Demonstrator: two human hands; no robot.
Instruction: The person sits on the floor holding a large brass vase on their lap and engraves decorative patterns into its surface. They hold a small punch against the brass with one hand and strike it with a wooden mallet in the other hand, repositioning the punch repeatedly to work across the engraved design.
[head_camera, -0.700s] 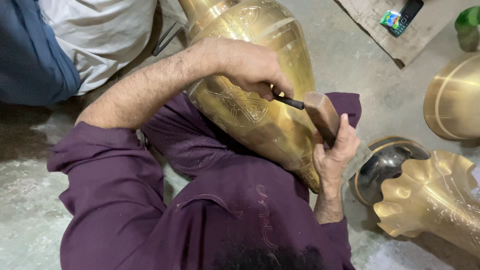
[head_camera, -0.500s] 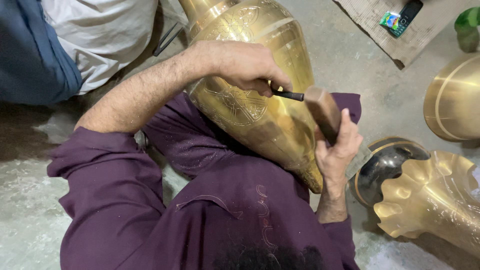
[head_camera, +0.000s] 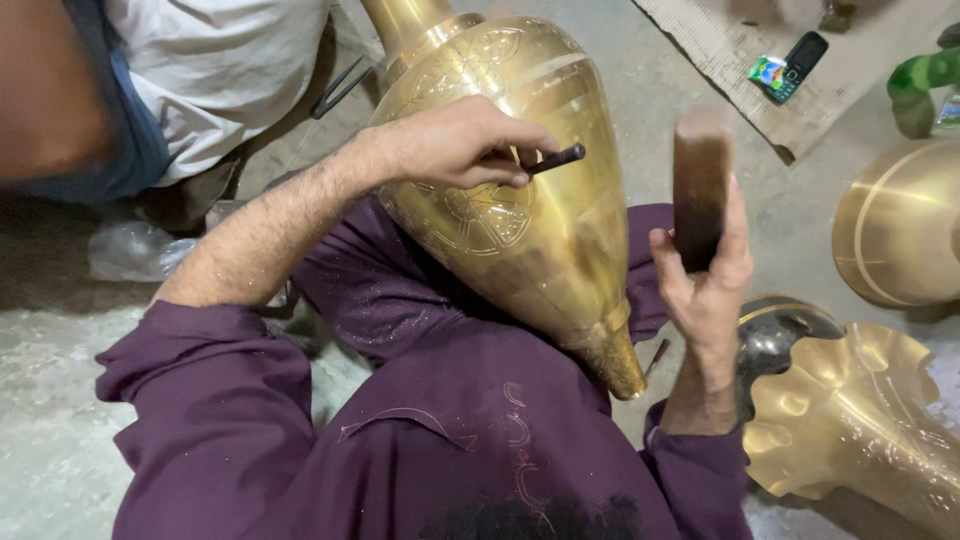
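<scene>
A large engraved brass vase (head_camera: 545, 215) lies tilted across my lap, its narrow end pointing toward me. My left hand (head_camera: 455, 145) rests on its upper side and grips a thin dark chisel (head_camera: 555, 157), whose butt end sticks out to the right. My right hand (head_camera: 705, 275) holds a brown wooden mallet block (head_camera: 698, 190) upright, raised clear to the right of the chisel and the vase.
A fluted brass bowl (head_camera: 860, 420) with a dark inside lies at the lower right, and another round brass piece (head_camera: 900, 225) behind it. A phone (head_camera: 797, 65) and a small packet lie on cardboard (head_camera: 720, 50). Another person in white cloth (head_camera: 215, 75) sits at the upper left.
The mallet block was against the chisel's end; my right hand has now swung it up and away to the right. My left hand keeps the chisel on the vase.
</scene>
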